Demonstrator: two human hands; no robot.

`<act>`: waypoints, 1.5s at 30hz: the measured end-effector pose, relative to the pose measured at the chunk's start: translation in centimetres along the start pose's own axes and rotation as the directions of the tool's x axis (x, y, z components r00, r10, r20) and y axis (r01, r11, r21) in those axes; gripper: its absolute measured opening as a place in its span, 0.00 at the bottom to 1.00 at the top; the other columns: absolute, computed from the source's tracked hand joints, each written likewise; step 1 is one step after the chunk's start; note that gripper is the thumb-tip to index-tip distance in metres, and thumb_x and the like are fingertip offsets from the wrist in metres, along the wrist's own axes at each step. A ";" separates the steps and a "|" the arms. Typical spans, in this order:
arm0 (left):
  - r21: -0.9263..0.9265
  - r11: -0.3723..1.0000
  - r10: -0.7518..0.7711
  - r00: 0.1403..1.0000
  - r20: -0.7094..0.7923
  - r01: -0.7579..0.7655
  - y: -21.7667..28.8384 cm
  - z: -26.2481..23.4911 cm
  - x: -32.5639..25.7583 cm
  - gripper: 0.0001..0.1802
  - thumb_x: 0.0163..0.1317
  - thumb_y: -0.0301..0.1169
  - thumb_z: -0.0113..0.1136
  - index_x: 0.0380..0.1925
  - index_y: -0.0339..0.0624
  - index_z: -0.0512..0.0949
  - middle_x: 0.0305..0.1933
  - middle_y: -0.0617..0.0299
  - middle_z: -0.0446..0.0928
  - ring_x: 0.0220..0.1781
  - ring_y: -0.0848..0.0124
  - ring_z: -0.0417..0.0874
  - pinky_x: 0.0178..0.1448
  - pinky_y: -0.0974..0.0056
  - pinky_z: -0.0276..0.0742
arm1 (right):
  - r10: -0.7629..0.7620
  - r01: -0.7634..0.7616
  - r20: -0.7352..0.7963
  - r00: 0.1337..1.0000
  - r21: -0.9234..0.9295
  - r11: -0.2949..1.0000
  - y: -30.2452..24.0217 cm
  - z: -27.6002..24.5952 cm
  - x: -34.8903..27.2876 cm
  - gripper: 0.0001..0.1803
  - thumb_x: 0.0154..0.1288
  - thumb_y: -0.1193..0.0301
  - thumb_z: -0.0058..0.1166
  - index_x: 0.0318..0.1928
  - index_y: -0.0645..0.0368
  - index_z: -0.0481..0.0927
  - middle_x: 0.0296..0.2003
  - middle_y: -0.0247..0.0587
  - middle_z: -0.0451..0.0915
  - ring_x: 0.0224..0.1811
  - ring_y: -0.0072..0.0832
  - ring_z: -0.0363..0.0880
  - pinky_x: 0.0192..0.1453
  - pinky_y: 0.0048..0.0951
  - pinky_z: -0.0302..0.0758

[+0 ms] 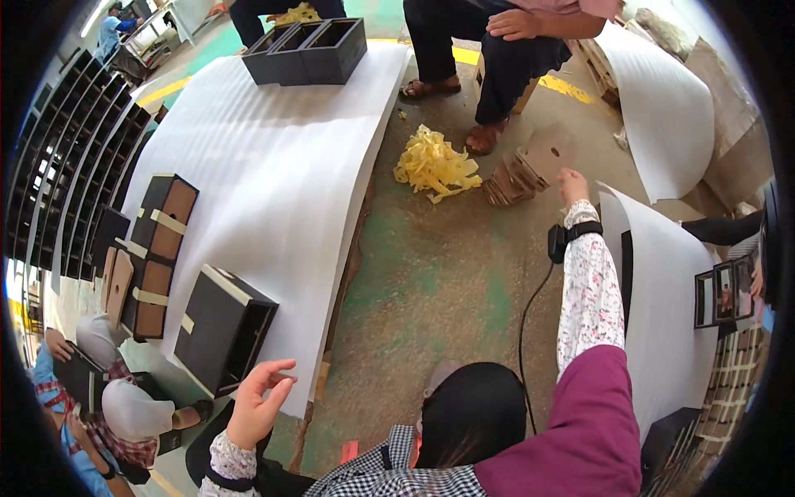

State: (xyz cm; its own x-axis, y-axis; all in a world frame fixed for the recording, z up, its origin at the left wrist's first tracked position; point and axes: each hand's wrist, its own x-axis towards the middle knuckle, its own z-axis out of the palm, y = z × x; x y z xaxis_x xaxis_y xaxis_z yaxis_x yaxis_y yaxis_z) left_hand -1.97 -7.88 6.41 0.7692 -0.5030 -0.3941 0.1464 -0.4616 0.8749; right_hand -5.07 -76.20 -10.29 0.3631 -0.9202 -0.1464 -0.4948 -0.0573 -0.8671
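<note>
My left hand is raised with thumb and fingers apart, holding nothing. Just beyond it, a black box with strips of pale tape rests on the white-covered table; its open side faces right. My right arm reaches forward over the floor. Close to the fingers of my right hand is a blurred brown cardboard piece with a round hole. Whether the hand touches that piece I cannot make out. A stack of similar brown pieces lies on the floor beneath it, beside a heap of crumpled yellow tape.
Taped black boxes with brown panels line the table's left edge. A black compartment unit stands at the far end. A person sits ahead; another crouches at left. A second white-covered surface is at right. A cable hangs from my right wrist.
</note>
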 end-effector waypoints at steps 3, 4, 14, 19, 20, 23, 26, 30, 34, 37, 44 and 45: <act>0.116 0.987 0.124 0.990 -0.067 -0.116 -0.5 -0.9 -0.9 0.13 0.60 0.25 0.53 0.46 0.37 0.74 0.44 0.59 0.75 0.45 0.73 0.77 0.50 0.69 0.71 | -0.035 0.026 0.268 0.963 0.035 0.999 -5.4 -2.1 -6.4 0.19 0.62 0.59 0.49 0.50 0.55 0.75 0.30 0.29 0.75 0.17 0.15 0.63 0.21 0.18 0.60; 0.171 0.971 0.185 0.978 -0.095 -0.167 -0.8 -1.5 -1.3 0.13 0.59 0.25 0.53 0.45 0.37 0.74 0.43 0.59 0.75 0.44 0.72 0.77 0.49 0.69 0.71 | -0.053 0.051 0.360 0.932 0.016 0.999 -7.8 -2.6 -8.8 0.18 0.63 0.59 0.49 0.50 0.54 0.75 0.31 0.28 0.75 0.17 0.13 0.61 0.20 0.16 0.59; 0.791 0.594 0.506 0.832 -0.225 -0.147 -7.5 -13.4 -0.5 0.32 0.55 0.52 0.56 0.55 0.45 0.69 0.64 0.49 0.60 0.68 0.53 0.55 0.68 0.49 0.48 | -0.465 0.216 0.878 0.115 0.435 0.874 -31.0 -4.1 -44.0 0.19 0.67 0.61 0.44 0.51 0.60 0.73 0.32 0.31 0.74 0.20 0.09 0.63 0.18 0.09 0.57; 0.848 0.528 0.283 0.951 -0.123 -0.048 -10.5 -13.1 2.3 0.45 0.56 0.62 0.46 0.67 0.50 0.48 0.72 0.51 0.43 0.74 0.56 0.37 0.72 0.47 0.30 | -0.132 0.349 0.967 -0.218 0.204 0.915 -24.3 8.8 -57.3 0.19 0.65 0.61 0.47 0.50 0.62 0.73 0.38 0.38 0.78 0.23 0.16 0.70 0.28 0.19 0.71; 0.860 0.509 0.282 0.949 -0.141 -0.024 -10.9 -13.3 2.1 0.46 0.56 0.64 0.45 0.68 0.51 0.47 0.72 0.53 0.42 0.74 0.57 0.36 0.72 0.48 0.28 | -0.151 0.375 0.965 -0.216 0.225 0.899 -20.8 13.2 -58.4 0.20 0.65 0.62 0.48 0.50 0.63 0.73 0.38 0.38 0.78 0.24 0.19 0.72 0.29 0.20 0.73; 0.848 0.530 0.286 0.940 -0.186 0.007 -11.6 -13.9 0.8 0.46 0.56 0.65 0.42 0.68 0.51 0.47 0.72 0.53 0.42 0.74 0.58 0.36 0.72 0.49 0.28 | -0.243 0.385 0.958 0.149 0.170 0.907 -11.6 23.6 -62.2 0.26 0.60 0.56 0.53 0.48 0.66 0.74 0.40 0.45 0.79 0.32 0.29 0.79 0.32 0.25 0.75; 0.841 0.541 0.309 0.928 -0.208 0.009 -10.7 -12.6 1.1 0.47 0.55 0.67 0.40 0.68 0.52 0.48 0.72 0.55 0.43 0.74 0.60 0.37 0.72 0.49 0.28 | -0.256 0.403 0.911 0.324 0.112 0.908 -5.1 28.7 -63.2 0.28 0.58 0.53 0.54 0.47 0.67 0.72 0.33 0.40 0.78 0.27 0.25 0.76 0.27 0.26 0.73; 0.823 0.566 0.265 0.935 -0.238 0.049 -10.9 -13.2 0.6 0.50 0.52 0.69 0.43 0.68 0.53 0.48 0.72 0.56 0.43 0.74 0.60 0.37 0.72 0.48 0.29 | -0.026 0.023 0.958 0.284 0.021 1.000 -6.1 28.9 -67.8 0.21 0.62 0.56 0.51 0.41 0.64 0.73 0.28 0.38 0.77 0.23 0.23 0.72 0.24 0.24 0.68; 0.866 0.498 0.304 0.925 -0.230 0.051 -10.8 -12.8 0.4 0.56 0.44 0.71 0.50 0.68 0.54 0.47 0.73 0.58 0.41 0.74 0.59 0.37 0.72 0.46 0.29 | -0.002 -0.290 0.981 0.196 0.060 0.955 -4.5 29.3 -68.7 0.15 0.65 0.61 0.47 0.36 0.62 0.74 0.24 0.34 0.74 0.20 0.20 0.68 0.21 0.24 0.62; 0.850 0.521 0.278 0.927 -0.252 0.075 -11.2 -13.1 0.5 0.55 0.44 0.70 0.51 0.68 0.54 0.46 0.73 0.58 0.40 0.74 0.60 0.36 0.72 0.46 0.29 | -0.124 -0.201 0.918 0.378 0.212 0.957 -3.2 30.2 -71.7 0.15 0.66 0.61 0.47 0.40 0.61 0.74 0.23 0.33 0.73 0.18 0.21 0.67 0.19 0.24 0.61; 0.861 0.502 0.270 0.932 -0.240 0.076 -8.5 -11.0 1.6 0.53 0.47 0.67 0.50 0.68 0.54 0.45 0.73 0.59 0.39 0.74 0.61 0.36 0.72 0.46 0.28 | -0.586 0.085 0.747 -0.313 0.636 0.767 7.4 32.9 -69.9 0.17 0.64 0.65 0.46 0.48 0.62 0.75 0.42 0.43 0.80 0.43 0.35 0.77 0.47 0.34 0.71; 0.868 0.493 0.288 0.932 -0.221 0.054 -7.4 -10.0 2.2 0.53 0.48 0.66 0.50 0.68 0.54 0.45 0.73 0.59 0.40 0.74 0.61 0.36 0.72 0.47 0.28 | -0.582 0.284 0.685 -0.438 0.720 0.633 9.7 32.3 -68.6 0.17 0.64 0.66 0.45 0.49 0.61 0.74 0.43 0.44 0.79 0.44 0.36 0.77 0.48 0.35 0.71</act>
State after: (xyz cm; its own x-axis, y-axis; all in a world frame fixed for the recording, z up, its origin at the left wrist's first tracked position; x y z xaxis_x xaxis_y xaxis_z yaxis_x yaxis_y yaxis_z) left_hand 4.88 1.72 1.83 0.8964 -0.4400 -0.0531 -0.4265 -0.8891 0.1663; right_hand -9.29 -1.10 -24.05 0.6696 0.7019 0.2429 0.3580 -0.0185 -0.9335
